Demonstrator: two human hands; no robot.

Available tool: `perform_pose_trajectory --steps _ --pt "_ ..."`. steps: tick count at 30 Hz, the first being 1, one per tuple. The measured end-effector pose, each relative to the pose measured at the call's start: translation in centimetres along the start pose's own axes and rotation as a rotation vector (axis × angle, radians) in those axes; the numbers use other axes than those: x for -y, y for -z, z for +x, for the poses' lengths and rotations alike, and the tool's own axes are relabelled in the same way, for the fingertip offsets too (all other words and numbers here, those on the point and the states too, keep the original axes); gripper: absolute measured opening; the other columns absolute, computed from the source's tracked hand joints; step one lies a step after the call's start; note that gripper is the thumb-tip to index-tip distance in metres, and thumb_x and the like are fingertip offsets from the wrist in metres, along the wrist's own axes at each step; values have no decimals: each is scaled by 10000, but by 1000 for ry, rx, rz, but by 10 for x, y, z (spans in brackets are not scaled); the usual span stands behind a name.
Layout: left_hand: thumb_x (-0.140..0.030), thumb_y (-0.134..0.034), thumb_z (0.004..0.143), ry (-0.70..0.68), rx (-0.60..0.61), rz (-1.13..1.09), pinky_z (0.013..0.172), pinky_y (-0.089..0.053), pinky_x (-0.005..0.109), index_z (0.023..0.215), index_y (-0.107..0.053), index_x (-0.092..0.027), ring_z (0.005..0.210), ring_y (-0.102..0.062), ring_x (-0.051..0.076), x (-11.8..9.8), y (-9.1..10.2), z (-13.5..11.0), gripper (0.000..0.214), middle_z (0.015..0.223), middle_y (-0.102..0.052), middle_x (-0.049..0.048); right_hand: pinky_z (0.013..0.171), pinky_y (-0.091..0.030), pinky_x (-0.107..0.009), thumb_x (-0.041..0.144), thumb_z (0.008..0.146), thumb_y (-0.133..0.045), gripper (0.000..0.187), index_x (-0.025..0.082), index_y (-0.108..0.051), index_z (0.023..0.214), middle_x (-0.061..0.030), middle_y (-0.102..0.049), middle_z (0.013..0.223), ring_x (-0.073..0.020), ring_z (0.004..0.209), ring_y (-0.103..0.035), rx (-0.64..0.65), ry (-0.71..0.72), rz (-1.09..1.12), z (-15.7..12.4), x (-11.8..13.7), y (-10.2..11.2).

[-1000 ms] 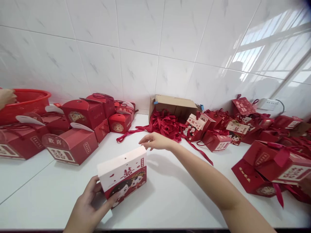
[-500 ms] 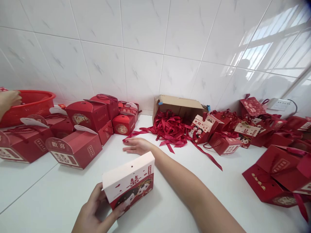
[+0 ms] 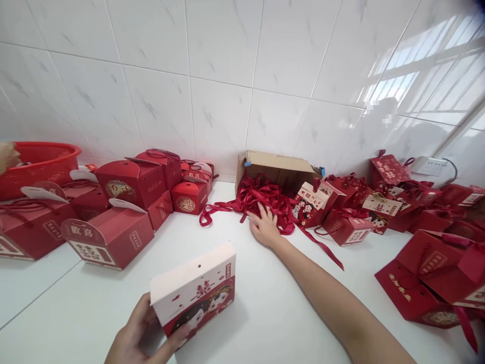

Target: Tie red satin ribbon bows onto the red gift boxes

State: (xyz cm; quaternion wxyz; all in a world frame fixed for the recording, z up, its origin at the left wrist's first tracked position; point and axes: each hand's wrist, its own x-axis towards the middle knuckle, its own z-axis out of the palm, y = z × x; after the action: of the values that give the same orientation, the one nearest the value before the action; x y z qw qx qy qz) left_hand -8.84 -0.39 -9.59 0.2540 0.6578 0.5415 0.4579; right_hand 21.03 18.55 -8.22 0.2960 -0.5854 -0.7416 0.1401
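Note:
My left hand (image 3: pixel 146 328) grips a red and white gift box (image 3: pixel 197 293) by its near left end. The box stands on the white table and shows two cartoon figures and red characters on its front. Farther off, my right hand (image 3: pixel 265 227) reaches onto the front of a pile of dark red ribbons (image 3: pixel 261 192), its fingers spread. The ribbons spill out of a cardboard box (image 3: pixel 280 161) lying on its side. No ribbon is visibly gripped in the right hand.
Several red gift boxes (image 3: pixel 113 237) stand at the left, beside a red plastic basket (image 3: pixel 56 172) with a blurred hand at its edge. More red boxes (image 3: pixel 348 227) with ribbons crowd the right. A power strip (image 3: pixel 432 166) sits by the tiled wall (image 3: pixel 220 111).
My right hand has moved right, from the loose ribbon end at the left onto the main pile. The left hand keeps its hold on the gift box.

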Motion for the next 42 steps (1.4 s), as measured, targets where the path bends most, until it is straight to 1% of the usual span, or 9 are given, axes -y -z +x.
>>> perform_pose_trajectory --steps 8,13,18,22,25,28,32,38,42 --pt "-415 -657 751 -8 2 39 749 -597 263 1113 -488 -234 898 -714 242 -12 -1 0 438 1019 -737 69 1082 -48 -641 412 900 -469 457 344 -470 1352 -65 -104 1584 -366 1436 0 264 318 -163 -100 37 11" --pt "-455 -676 717 -4 -27 59 741 -595 261 1089 -515 -230 913 -709 253 -11 -1 0 463 1012 -739 71 1043 -314 -501 259 877 -509 230 251 -651 1058 -86 -527 1346 -284 1303 -391 211 410 -56 -148 27 36" --pt "-511 -683 693 2 -28 87 718 -601 275 1093 -526 -235 923 -707 270 -10 0 1 510 1035 -736 80 937 -442 -379 182 819 -549 69 224 -601 803 -79 -668 1051 -215 1045 -595 115 348 91 -148 23 41" --pt "-534 -690 678 -7 -33 90 736 -604 297 1084 -543 -243 903 -712 278 -5 2 2 520 1013 -743 70 946 -434 -386 38 751 -479 365 244 -565 1039 -60 -655 1059 -208 1048 -589 173 382 99 -147 24 38" --pt "-506 -690 693 -30 -29 97 717 -606 284 1096 -547 -249 869 -720 270 2 4 3 499 994 -748 59 1072 -285 -480 3 769 -416 475 246 -525 1162 -68 -616 1207 -227 1251 -472 176 351 76 -148 26 38" --pt "-454 -652 748 -104 80 132 766 -592 276 1182 -545 -256 932 -708 261 7 2 3 488 1077 -727 63 1122 -180 -502 165 832 -528 512 238 -424 1328 -95 -464 1406 -258 1384 -285 183 366 129 -149 33 41" --pt "-398 -616 791 -217 223 281 934 -508 333 1407 -381 -283 1159 -595 267 6 -4 2 669 1342 -571 75 1100 -272 -453 447 660 -766 989 239 -222 1459 -126 -365 1460 -303 1350 -308 318 375 304 -152 41 44" --pt "-391 -618 793 -252 235 391 936 -511 331 1283 -544 -273 1144 -608 256 -5 -5 2 510 1295 -610 55 985 -399 -434 375 694 -740 758 255 -403 1362 -111 -523 1289 -288 1163 -487 301 255 369 -154 43 40" --pt "-384 -617 799 -236 242 357 930 -520 314 1210 -600 -278 1119 -624 241 -9 -4 4 425 1260 -636 40 773 -501 -329 263 653 -738 667 253 -459 1259 -73 -592 1119 -223 934 -586 297 251 514 -156 46 36"
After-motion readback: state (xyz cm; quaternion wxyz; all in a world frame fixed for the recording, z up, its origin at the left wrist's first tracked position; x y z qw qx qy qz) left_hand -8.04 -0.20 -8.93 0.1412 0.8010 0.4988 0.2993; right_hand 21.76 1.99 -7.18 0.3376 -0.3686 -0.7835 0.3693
